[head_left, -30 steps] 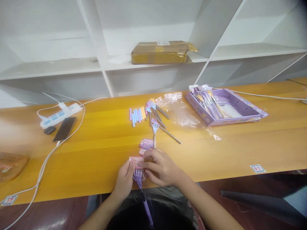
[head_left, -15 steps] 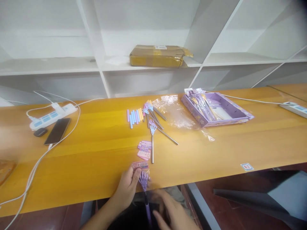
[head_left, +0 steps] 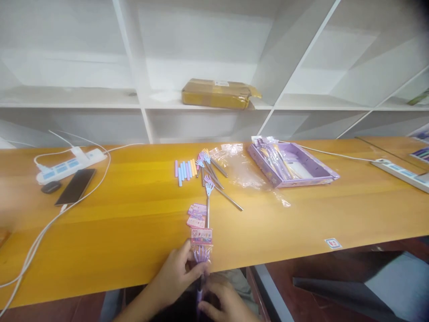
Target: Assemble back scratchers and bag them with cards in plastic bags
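Note:
A purple back scratcher (head_left: 201,255) with a claw-shaped head lies in a clear bag under a pink printed header card (head_left: 201,236), at the table's front edge. My left hand (head_left: 177,273) pinches it just below the claw, thumb on top. Lower down, my right hand (head_left: 225,297) closes around the purple handle, its fingers partly blurred. Beyond the card are several loose pink cards (head_left: 196,222) and a blue-headed back scratcher (head_left: 208,201) with a metal rod. More metal-rod back scratchers (head_left: 214,172) lie in a pile behind, beside a row of pastel handle sleeves (head_left: 185,171).
A purple box (head_left: 301,179) with bagged back scratchers stands back right, beside clear plastic bags (head_left: 246,172). At left are a power strip (head_left: 72,165), a phone (head_left: 75,187) and white cables. A taped carton (head_left: 216,95) rests on the shelf; another power strip (head_left: 402,173) is at right.
My left hand has moved from the claw's upper side down to its neck. The header card now lies flat and fully visible above the claw. My right hand has shifted left onto the handle.

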`<state>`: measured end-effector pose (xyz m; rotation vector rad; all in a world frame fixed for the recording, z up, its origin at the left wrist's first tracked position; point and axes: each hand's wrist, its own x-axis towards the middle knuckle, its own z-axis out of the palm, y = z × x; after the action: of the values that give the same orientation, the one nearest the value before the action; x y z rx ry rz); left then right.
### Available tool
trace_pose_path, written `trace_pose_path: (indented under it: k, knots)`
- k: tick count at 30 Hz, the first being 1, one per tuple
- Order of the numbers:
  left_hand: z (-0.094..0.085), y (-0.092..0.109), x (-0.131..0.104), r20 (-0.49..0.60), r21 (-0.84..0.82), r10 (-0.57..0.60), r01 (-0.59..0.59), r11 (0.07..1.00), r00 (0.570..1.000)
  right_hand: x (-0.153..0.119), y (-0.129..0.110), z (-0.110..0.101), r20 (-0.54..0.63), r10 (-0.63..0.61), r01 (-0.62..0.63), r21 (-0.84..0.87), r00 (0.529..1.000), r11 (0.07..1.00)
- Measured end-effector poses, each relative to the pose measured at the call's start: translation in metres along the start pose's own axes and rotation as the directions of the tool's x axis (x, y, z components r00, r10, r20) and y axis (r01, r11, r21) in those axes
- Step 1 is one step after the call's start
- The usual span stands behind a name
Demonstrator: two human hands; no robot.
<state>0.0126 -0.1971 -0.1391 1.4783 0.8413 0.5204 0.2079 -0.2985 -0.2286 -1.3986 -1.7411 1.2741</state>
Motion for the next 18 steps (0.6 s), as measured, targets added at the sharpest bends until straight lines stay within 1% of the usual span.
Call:
trace_pose_path:
  k: [3,6,8,10,11,12,13,14,15,16,17,18]
  knots:
    - [0.000,0.000,0.003,-0.036,0.032,-0.026,0.028,0.999,0.999,0.001,-0.005,0.002,0.006,0.041,-0.041,0.012,0.999,0.999]
    - [-0.001,-0.004,0.004,-0.074,0.115,0.009,-0.001,0.993,0.997,0.005,-0.022,-0.004,0.035,0.027,-0.028,0.003,0.999,1.000]
    - [-0.003,-0.008,0.002,-0.093,0.155,0.072,-0.057,0.986,0.993,0.004,-0.036,-0.016,0.077,-0.017,0.017,-0.001,0.997,1.000]
    - [-0.005,-0.011,-0.001,-0.106,0.143,0.116,-0.100,0.985,0.988,0.001,-0.052,-0.039,0.111,-0.088,0.090,-0.017,0.990,0.996]
    - [-0.006,-0.013,-0.002,-0.109,0.129,0.125,-0.110,0.985,0.986,-0.002,-0.060,-0.056,0.089,-0.140,0.144,-0.036,0.986,0.989]
    - [-0.006,-0.014,-0.003,-0.107,0.117,0.127,-0.115,0.986,0.986,-0.005,-0.067,-0.078,0.023,-0.199,0.201,-0.076,0.980,0.977]
    - [-0.006,-0.014,-0.004,-0.098,0.114,0.127,-0.115,0.987,0.987,-0.007,-0.074,-0.105,-0.080,-0.270,0.259,-0.125,0.959,0.958]
    - [-0.006,-0.014,-0.005,-0.088,0.121,0.124,-0.113,0.986,0.988,-0.008,-0.080,-0.137,-0.223,-0.332,0.289,-0.205,0.917,0.935]
    - [-0.005,-0.013,-0.005,-0.079,0.136,0.120,-0.109,0.985,0.990,-0.008,-0.086,-0.173,-0.310,-0.340,0.253,-0.288,0.888,0.923]
    - [-0.005,-0.012,-0.006,-0.072,0.153,0.115,-0.103,0.983,0.991,-0.007,-0.092,-0.212,-0.407,-0.365,0.219,-0.362,0.837,0.906]
    - [-0.004,-0.011,-0.006,-0.071,0.171,0.109,-0.096,0.981,0.991,-0.004,-0.097,-0.254,-0.544,-0.400,0.178,-0.415,0.737,0.892]
    - [-0.004,-0.010,-0.005,-0.074,0.189,0.103,-0.087,0.978,0.992,0.000,-0.102,-0.295,-0.658,-0.405,0.110,-0.442,0.635,0.890]
